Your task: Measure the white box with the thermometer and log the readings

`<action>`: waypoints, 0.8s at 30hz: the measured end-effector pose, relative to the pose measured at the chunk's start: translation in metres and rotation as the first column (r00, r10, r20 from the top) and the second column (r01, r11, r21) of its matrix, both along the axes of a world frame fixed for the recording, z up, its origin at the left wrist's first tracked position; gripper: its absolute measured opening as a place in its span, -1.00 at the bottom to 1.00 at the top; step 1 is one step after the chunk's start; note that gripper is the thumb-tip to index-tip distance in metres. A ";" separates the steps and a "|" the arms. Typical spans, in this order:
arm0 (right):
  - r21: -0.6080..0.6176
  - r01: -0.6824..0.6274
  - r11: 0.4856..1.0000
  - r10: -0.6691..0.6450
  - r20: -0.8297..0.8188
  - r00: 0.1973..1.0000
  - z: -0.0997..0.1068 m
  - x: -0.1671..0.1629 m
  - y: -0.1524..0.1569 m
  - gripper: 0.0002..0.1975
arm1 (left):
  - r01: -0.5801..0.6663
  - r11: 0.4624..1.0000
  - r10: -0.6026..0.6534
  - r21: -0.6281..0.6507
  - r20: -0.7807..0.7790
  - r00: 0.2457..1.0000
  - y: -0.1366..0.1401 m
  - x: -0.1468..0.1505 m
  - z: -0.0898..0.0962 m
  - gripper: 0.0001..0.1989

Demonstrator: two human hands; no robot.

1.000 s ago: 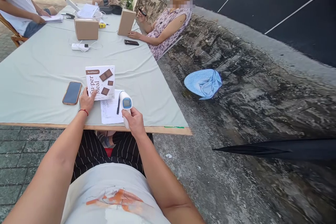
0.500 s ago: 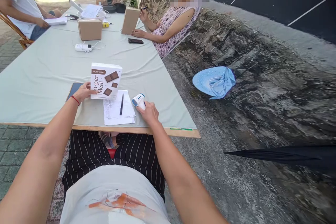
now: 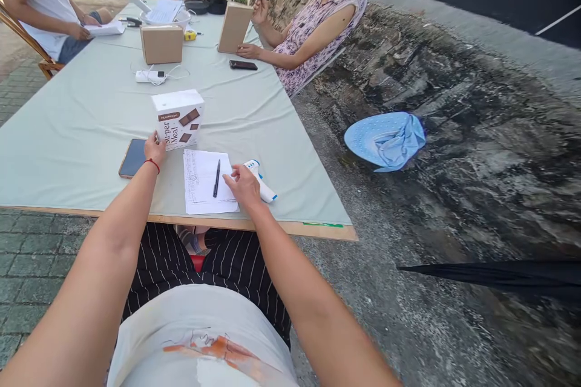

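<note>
A white "Super Meal" box [image 3: 178, 123] with chocolate pieces printed on it stands on the cloth. My left hand [image 3: 155, 148] grips its lower left edge, thumb in front. Beside that hand lies a phone [image 3: 132, 158], screen up. My right hand [image 3: 244, 185] hovers over the right edge of printed sheets [image 3: 200, 175], empty, thumb and forefinger apart. Close to its fingertips a black pen [image 3: 216, 178] rests on the paper. A white and blue infrared thermometer [image 3: 265, 188] lies just right of the same hand, partly hidden by it.
A cloth-covered table [image 3: 91, 133] reaches away from me. Farther back are a brown carton [image 3: 162, 45], a white power strip [image 3: 150, 77], a black phone [image 3: 243, 65] and a yellow tape measure [image 3: 190, 35]. One person at right holds another carton [image 3: 235, 27]; two others sit beyond.
My right hand has let go of the thermometer, now lying on the table, and moved left toward the pen. The box has shifted slightly away from me with my left hand, uncovering the phone.
</note>
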State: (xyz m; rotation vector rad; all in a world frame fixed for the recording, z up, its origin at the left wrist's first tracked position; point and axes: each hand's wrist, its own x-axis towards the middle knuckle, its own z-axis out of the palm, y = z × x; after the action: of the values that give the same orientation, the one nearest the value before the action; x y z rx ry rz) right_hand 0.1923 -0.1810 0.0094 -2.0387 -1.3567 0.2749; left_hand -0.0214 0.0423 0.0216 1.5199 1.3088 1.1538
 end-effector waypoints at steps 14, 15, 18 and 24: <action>0.065 -0.058 0.996 0.077 -0.348 0.934 -0.010 -0.034 0.022 -0.56 | 0.435 0.885 -0.163 0.168 -0.763 0.626 -0.158 -0.010 -0.007 -0.57; 0.135 -0.038 0.990 0.097 -0.462 0.882 -0.013 -0.034 0.021 -0.56 | 0.447 0.879 -0.158 0.169 -0.780 0.605 -0.162 -0.010 -0.005 -0.53; 0.303 0.062 0.951 0.166 -0.670 0.723 -0.021 -0.040 0.017 -0.57 | 0.467 0.868 -0.145 0.170 -0.812 0.566 -0.166 -0.009 -0.001 -0.46; 0.429 0.167 0.888 0.193 -0.676 0.712 -0.020 -0.054 0.007 -0.63 | 0.499 0.854 -0.136 0.149 -0.861 0.491 -0.168 -0.008 0.003 -0.42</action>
State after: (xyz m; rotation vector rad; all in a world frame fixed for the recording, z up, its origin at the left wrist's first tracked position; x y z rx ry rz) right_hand 0.1382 -0.1744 -0.0105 -1.2925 -0.8286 0.6058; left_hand -0.0293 -0.1255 0.0245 2.7009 1.2725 0.3833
